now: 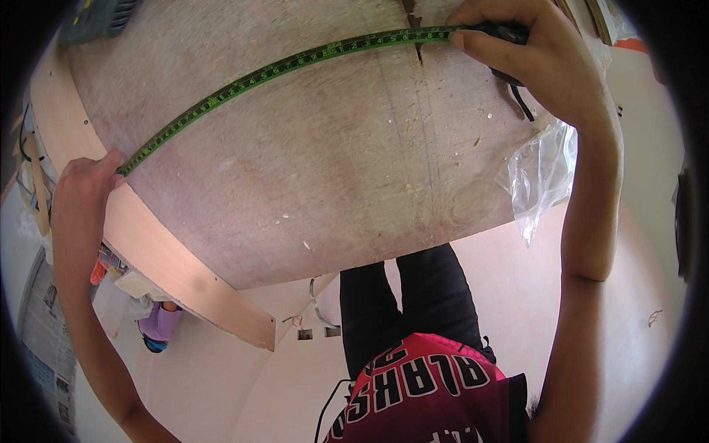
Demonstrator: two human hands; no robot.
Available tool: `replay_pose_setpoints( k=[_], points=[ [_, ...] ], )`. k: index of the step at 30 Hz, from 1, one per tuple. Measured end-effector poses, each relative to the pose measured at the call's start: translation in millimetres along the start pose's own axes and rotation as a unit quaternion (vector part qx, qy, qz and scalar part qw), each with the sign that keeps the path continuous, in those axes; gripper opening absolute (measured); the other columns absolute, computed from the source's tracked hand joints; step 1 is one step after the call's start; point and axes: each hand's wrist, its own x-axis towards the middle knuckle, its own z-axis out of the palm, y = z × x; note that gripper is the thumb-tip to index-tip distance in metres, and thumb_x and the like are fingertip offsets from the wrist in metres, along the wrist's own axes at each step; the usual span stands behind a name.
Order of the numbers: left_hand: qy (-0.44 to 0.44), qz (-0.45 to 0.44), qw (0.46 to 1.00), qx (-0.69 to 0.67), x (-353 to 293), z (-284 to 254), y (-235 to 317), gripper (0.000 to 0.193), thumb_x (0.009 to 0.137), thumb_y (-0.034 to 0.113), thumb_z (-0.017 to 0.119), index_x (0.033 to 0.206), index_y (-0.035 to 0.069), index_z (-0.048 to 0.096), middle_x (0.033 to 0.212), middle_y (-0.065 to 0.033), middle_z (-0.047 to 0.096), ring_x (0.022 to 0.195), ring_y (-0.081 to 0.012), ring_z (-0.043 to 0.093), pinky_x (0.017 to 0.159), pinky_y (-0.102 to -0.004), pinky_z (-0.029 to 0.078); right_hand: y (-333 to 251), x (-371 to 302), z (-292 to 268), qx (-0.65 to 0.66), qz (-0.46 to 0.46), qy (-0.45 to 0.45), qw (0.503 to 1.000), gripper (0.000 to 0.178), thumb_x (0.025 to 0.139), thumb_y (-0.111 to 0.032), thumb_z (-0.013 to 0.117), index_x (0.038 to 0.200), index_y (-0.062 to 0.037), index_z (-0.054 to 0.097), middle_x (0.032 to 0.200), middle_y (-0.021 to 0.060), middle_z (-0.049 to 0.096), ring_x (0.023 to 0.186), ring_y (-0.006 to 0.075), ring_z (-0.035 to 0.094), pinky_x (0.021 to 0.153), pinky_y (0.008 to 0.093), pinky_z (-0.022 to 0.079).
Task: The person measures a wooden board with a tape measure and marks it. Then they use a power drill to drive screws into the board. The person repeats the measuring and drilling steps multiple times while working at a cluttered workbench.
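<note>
Pale plywood [310, 162], strewn with wood chips, fills the upper middle of the view, with a smooth light strip [177, 251] along its left side. Across the plywood runs a green-and-black tape measure [260, 76], its blade drawn out between the person's hands. The left hand [85, 184] pinches the blade's end between thumb and fingers beside the strip. The right hand [543, 63] is closed around the black case [509, 32], thumb tip on the blade. A crumpled clear plastic bag [543, 173] lies by the right forearm [591, 199], partly past the plywood's near edge.
</note>
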Motion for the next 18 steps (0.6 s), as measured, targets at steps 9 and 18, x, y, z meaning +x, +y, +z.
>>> replay_pose_setpoints(
  k=[9, 18],
  points=[
    [0.003, 0.004, 1.000, 0.002, 1.4, 2.1, -4.1, 0.020, 0.084, 0.003, 0.072, 0.103, 0.004, 0.065, 0.084, -0.0178, 0.067, 0.088, -0.0376, 0.065, 0.078, -0.0476, 0.051, 12.4, 9.5, -8.5, 0.063, 0.015, -0.039, 0.997, 0.019, 0.090, -0.005, 0.071, 0.104, 0.0048, 0.080, 0.101, 0.0100, 0.071, 0.051, 0.0106, 0.063, 0.046, 0.0251, 0.049],
    [0.086, 0.010, 0.996, -0.037, -27.8, -14.1, 1.5, 0.036, 0.092, 0.000, 0.068, 0.128, 0.003, 0.067, 0.123, -0.0207, 0.070, 0.114, -0.0355, 0.068, 0.101, -0.0427, 0.052, 77.9, 25.8, 7.6, -0.032, -0.174, 0.006, 0.984, 0.024, 0.093, -0.020, 0.074, 0.103, 0.0016, 0.075, 0.092, 0.0039, 0.068, 0.081, 0.0123, 0.061, 0.078, 0.0278, 0.048]
  ],
)
